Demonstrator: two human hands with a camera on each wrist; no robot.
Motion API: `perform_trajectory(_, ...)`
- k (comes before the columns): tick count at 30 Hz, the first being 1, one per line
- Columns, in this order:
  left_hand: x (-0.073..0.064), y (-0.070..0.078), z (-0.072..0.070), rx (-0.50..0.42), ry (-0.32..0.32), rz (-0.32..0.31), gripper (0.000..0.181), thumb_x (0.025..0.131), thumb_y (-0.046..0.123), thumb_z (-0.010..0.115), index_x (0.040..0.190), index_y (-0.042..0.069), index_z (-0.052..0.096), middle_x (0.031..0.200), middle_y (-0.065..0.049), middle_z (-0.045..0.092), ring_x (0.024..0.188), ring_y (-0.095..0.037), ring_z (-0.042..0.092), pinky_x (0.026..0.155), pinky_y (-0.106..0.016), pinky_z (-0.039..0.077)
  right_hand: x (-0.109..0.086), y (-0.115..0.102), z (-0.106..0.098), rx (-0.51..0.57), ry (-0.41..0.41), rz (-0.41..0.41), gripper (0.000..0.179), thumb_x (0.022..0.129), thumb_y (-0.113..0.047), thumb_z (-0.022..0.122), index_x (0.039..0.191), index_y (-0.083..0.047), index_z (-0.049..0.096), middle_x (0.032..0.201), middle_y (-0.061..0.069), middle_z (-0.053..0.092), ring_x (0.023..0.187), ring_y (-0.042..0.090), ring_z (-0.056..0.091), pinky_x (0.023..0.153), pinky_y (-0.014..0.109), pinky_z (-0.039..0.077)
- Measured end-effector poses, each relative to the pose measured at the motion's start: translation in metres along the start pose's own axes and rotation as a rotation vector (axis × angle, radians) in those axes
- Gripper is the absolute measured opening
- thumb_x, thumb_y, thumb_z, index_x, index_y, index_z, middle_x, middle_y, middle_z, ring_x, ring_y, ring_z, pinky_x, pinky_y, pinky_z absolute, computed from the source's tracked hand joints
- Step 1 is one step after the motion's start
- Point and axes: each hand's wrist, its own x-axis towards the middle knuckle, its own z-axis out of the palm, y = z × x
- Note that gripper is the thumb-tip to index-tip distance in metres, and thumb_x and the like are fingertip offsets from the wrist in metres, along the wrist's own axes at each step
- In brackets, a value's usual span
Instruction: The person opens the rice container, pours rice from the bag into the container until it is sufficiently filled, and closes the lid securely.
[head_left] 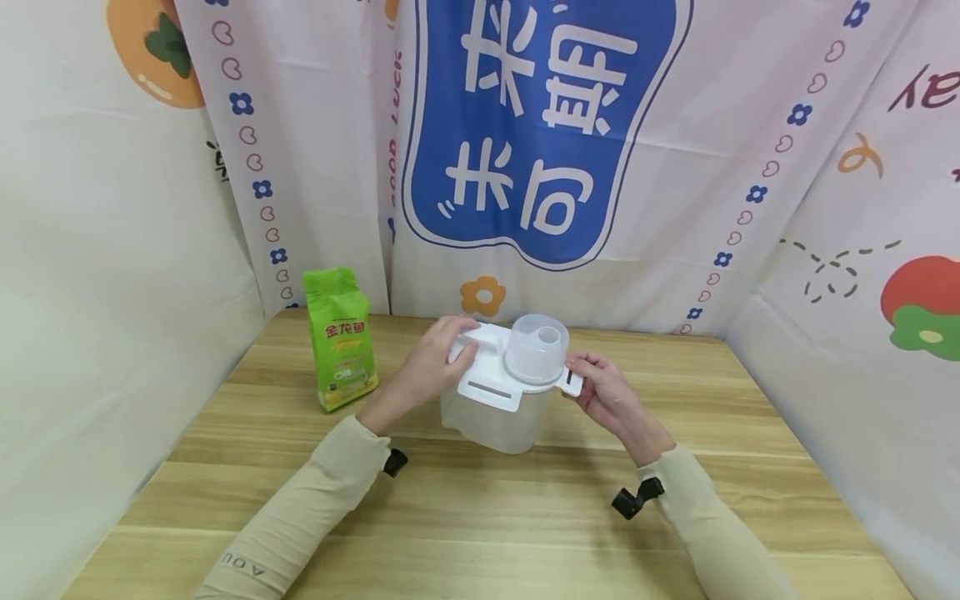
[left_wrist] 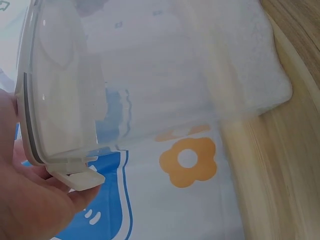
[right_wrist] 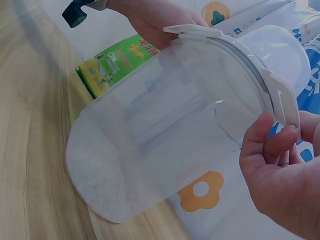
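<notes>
A clear plastic storage container [head_left: 495, 421] stands on the table, with white contents [right_wrist: 112, 175] low inside it. On top is a white lid [head_left: 483, 367] with side latches and an upturned clear cup [head_left: 536, 350]. My left hand [head_left: 437, 354] grips the lid's left side, thumb in front and fingers at the back. At the right, my right hand [head_left: 603, 392] pinches a latch [right_wrist: 282, 100] between thumb and curled fingers. That latch sticks outward from the lid's rim. Another latch [left_wrist: 77, 177] shows by the left fingers in the left wrist view.
A green bag [head_left: 341, 342] with yellow print stands upright at the back left of the wooden table [head_left: 480, 525]. Printed cloth [head_left: 322, 167] hangs behind the table and along both sides. Black straps [head_left: 637, 498] hang at the wrists.
</notes>
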Motion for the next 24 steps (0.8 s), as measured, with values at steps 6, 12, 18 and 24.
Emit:
perform_trajectory(6,-0.003,0.008,-0.001,0.039,0.012,0.004,0.033,0.097,0.019,0.059,0.125,0.002,0.059,0.133,-0.020,0.056,0.123,-0.033,0.054,0.100,-0.046,0.052,-0.001,-0.004,-0.001,-0.025,-0.010,-0.002,0.025,0.101,-0.007,0.051,0.081,-0.013,0.065,0.078,-0.002,0.070,0.066,0.009,0.065,0.060,0.021,0.055)
perform_trajectory(12,-0.009,0.017,-0.001,0.114,0.006,0.010,0.032,0.097,0.022,0.059,0.124,0.005,0.060,0.129,-0.016,0.059,0.118,-0.031,0.057,0.097,-0.045,0.053,-0.008,-0.007,-0.002,-0.123,-0.022,-0.008,0.024,0.102,-0.008,0.050,0.083,-0.014,0.064,0.077,-0.003,0.065,0.064,0.008,0.062,0.058,0.022,0.053)
perform_trajectory(18,-0.015,0.027,0.000,0.181,0.014,0.037,0.031,0.097,0.024,0.059,0.122,0.006,0.062,0.124,-0.015,0.061,0.113,-0.030,0.059,0.094,-0.043,0.055,-0.014,-0.013,-0.004,-0.252,-0.015,-0.032,0.024,0.101,-0.005,0.046,0.084,-0.014,0.062,0.077,-0.004,0.061,0.066,0.008,0.060,0.059,0.020,0.053)
perform_trajectory(24,-0.018,0.028,-0.002,0.164,0.009,0.036,0.031,0.097,0.025,0.060,0.122,0.007,0.062,0.125,-0.014,0.061,0.119,-0.032,0.056,0.102,-0.047,0.050,-0.016,-0.019,-0.002,-0.404,-0.023,-0.059,0.017,0.100,-0.008,0.048,0.090,-0.013,0.060,0.084,-0.004,0.060,0.072,0.008,0.060,0.064,0.022,0.055)
